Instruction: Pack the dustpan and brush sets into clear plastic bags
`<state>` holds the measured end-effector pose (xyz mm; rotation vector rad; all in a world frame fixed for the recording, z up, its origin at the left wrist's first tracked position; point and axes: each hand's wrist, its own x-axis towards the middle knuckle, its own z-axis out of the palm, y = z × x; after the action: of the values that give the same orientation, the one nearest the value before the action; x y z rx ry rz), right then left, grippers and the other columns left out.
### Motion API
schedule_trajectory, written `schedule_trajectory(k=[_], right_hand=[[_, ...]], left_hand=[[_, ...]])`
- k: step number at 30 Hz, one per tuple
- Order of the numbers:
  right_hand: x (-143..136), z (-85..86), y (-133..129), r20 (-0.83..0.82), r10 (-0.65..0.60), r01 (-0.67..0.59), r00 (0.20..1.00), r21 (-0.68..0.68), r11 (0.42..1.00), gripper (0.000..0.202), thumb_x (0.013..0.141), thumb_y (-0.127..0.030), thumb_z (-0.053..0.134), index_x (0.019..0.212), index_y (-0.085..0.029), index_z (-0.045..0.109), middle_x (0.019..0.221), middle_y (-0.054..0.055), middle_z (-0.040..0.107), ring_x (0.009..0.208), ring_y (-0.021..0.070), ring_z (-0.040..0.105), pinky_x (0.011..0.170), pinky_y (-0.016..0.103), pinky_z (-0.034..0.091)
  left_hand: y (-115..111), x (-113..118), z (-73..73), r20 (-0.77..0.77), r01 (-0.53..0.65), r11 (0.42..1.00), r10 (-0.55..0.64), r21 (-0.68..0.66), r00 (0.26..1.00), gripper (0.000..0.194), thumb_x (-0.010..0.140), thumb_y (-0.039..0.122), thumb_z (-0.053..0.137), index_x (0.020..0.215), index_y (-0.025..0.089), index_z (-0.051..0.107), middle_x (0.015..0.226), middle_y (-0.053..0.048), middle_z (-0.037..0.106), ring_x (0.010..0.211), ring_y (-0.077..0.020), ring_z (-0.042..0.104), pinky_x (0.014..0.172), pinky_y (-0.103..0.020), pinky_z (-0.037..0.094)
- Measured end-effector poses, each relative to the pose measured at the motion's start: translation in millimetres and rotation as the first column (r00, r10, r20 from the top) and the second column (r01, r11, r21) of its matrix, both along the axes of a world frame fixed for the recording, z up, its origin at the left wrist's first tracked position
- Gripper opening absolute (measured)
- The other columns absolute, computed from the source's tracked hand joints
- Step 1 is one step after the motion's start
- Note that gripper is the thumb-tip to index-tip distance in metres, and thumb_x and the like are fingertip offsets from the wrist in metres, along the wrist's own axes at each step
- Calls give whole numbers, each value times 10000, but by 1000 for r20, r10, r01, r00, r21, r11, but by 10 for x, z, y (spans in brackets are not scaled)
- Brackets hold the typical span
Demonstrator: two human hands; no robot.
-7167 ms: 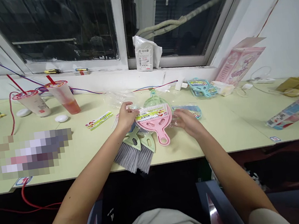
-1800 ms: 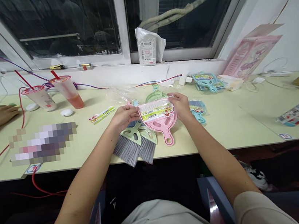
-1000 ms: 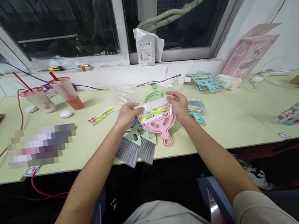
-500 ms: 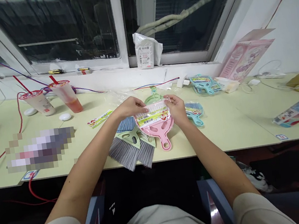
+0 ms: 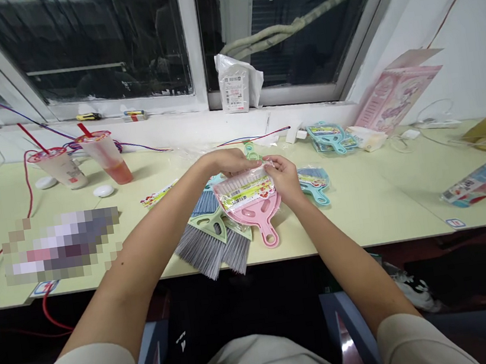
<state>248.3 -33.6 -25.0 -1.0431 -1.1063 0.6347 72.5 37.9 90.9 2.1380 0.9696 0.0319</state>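
Note:
A pink mini dustpan set [image 5: 256,213] in a clear plastic bag is held up over the table, handle pointing down. Pale brush bristles and a yellow-green label show through the bag. My right hand [image 5: 286,179] pinches the bag's upper right corner. Along the top edge lies my left hand [image 5: 232,161], closed on the bag, its fingertips partly hidden near the right thumb. Beneath are green brushes [image 5: 213,225] with grey bristles and a partly covered green dustpan [image 5: 249,149]. To the right lies a bagged blue dustpan set [image 5: 315,184].
More blue dustpan sets [image 5: 331,137] are stacked behind. Two drink cups [image 5: 108,158] with red straws stand at left, near a white oval object [image 5: 103,191]. A pink box [image 5: 396,90] leans at the back right. A printed package [image 5: 484,177] lies at far right.
My left hand has slid right along the bag's top edge, closer to my right hand. The bagged dustpan has shifted slightly left; my right hand keeps its grip.

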Motion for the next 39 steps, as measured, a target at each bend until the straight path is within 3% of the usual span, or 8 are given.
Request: schedule_trajectory(k=[5,8,14,24,28,32,36,39], right_hand=[[4,13,-9,-8,-7,7,1000,10,1000,332,774,-377,698,1053,-198,707,785,10,706,737,197,640,709,330,504],[25,11,0,13,-30,30,999,0,1000,335,771,-379,703,1047,-188,720,760,9,695,717,191,627,701,329,500],[73,16,20,-28,-40,39,999,-34,999,372,745,-380,716,1059,-180,731,827,39,743,703,192,632,662,324,496],[184,64,18,-51,-64,61,997,-48,997,403,721,-383,722,1065,-175,719,882,68,760,763,221,671,711,359,540],[209,69,28,-71,-75,71,995,-53,996,398,700,-375,740,1046,-180,723,891,65,766,786,229,683,732,369,557],[246,56,44,-90,-81,76,993,-64,995,406,686,-384,756,1038,-185,720,859,49,746,782,229,682,750,381,566],[268,34,70,-99,-80,68,992,-121,990,462,670,-394,786,1081,-199,705,836,26,725,772,231,688,749,387,580],[250,69,64,-209,-52,18,977,-161,987,472,652,-404,836,1058,-211,691,860,20,738,814,240,718,744,367,600]], left_hand=[[-22,251,-125,-10,19,970,-17,243,1000,462,723,478,846,520,199,538,539,-3,436,580,-157,408,617,-327,289],[-4,236,-235,67,-17,973,1,231,998,453,698,439,868,510,199,532,532,10,409,556,-139,363,600,-323,252],[39,63,-309,124,-50,979,26,197,992,332,690,363,880,550,190,634,556,-12,536,530,-132,409,549,-311,265],[41,-345,-334,192,-125,989,137,-76,972,239,654,225,918,578,169,699,603,-58,635,575,-186,606,557,-306,480],[82,-466,-355,253,-177,954,238,-241,938,173,624,168,922,684,148,761,687,-101,710,672,-244,713,642,-357,579],[101,-502,-388,331,-113,921,245,-372,911,201,593,117,893,759,146,783,797,-115,773,748,-225,746,700,-329,609],[76,-492,-414,332,-155,899,305,-410,893,195,610,86,863,786,121,787,822,-127,785,757,-225,749,719,-338,621],[79,-522,-449,357,-172,875,355,-453,864,217,626,82,870,826,110,791,866,-136,791,768,-219,751,772,-356,629]])
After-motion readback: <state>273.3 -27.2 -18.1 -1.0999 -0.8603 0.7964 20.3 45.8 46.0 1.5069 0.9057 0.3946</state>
